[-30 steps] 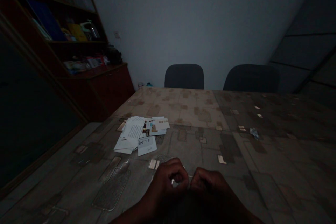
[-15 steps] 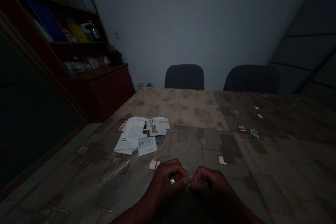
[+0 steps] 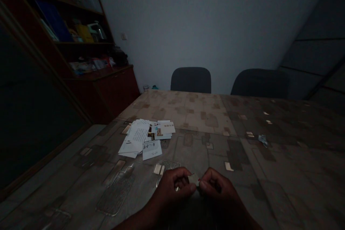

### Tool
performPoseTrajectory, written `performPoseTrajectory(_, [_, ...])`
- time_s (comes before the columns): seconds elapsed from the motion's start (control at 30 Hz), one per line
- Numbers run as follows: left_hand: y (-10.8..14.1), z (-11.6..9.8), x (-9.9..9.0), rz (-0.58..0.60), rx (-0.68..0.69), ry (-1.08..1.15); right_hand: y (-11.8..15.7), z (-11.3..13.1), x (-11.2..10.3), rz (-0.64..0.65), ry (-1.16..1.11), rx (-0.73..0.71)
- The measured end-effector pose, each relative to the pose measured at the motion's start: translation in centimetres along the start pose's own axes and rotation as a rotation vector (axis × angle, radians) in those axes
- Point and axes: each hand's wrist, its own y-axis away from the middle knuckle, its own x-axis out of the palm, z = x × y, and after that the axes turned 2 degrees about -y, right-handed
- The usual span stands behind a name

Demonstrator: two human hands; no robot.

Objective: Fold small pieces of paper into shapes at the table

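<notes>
Near the table's front edge, my left hand (image 3: 176,187) and my right hand (image 3: 215,186) meet with their fingertips close together. Between them is a small pale, flat piece (image 3: 193,179), perhaps paper; its kind is too dark to tell. My left thumb and fingers pinch its left side. My right thumb and forefinger pinch its right end, where a tiny red spot shows. Beyond my left hand lies a loose pile of white cards and papers (image 3: 138,134), some printed and one with handwriting.
A patterned cloth covers the table (image 3: 188,154). A small crumpled scrap (image 3: 262,139) lies on its right side. Two dark chairs, one a grey chair (image 3: 191,79), stand behind the far edge. A loaded shelf cabinet (image 3: 107,90) is at the left.
My fingertips have drawn slightly apart, and more of the pale piece shows between them. The view has shifted a little; the card pile lies as before.
</notes>
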Motion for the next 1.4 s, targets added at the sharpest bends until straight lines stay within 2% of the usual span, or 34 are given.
performPoseTrajectory(0.2, [0.3,-0.9,0.1,-0.102,0.058,-0.197,0.1,0.5,0.0,0.073,0.133,-0.033])
performPoseTrajectory(0.53, [0.4,-0.5,0.1,-0.047,0.195,-0.364,0.3,0.7,0.2,0.122,0.221,-0.126])
performPoseTrajectory(0.63, [0.6,-0.9,0.3,-0.059,0.166,-0.317,0.1,0.6,0.1,0.105,0.205,-0.154])
performPoseTrajectory(0.77, [0.6,-1.5,0.8,-0.080,-0.004,-0.037,-0.2,0.5,0.1,-0.025,0.103,-0.107])
performPoseTrajectory(0.87, [0.4,-1.5,0.9,-0.072,-0.068,0.066,-0.2,0.5,0.2,-0.043,0.041,-0.073])
performPoseTrajectory(1.1, [0.6,-1.3,0.5,-0.044,0.017,-0.124,0.0,0.9,0.0,0.049,0.116,-0.079])
performPoseTrajectory(1.23, [0.9,-1.0,1.0,-0.042,-0.001,-0.116,-0.3,0.0,-0.3,0.012,0.097,-0.120])
performPoseTrajectory(1.4, [0.6,-0.4,1.1,-0.048,0.025,-0.140,-0.5,-1.1,0.0,0.001,0.004,-0.083])
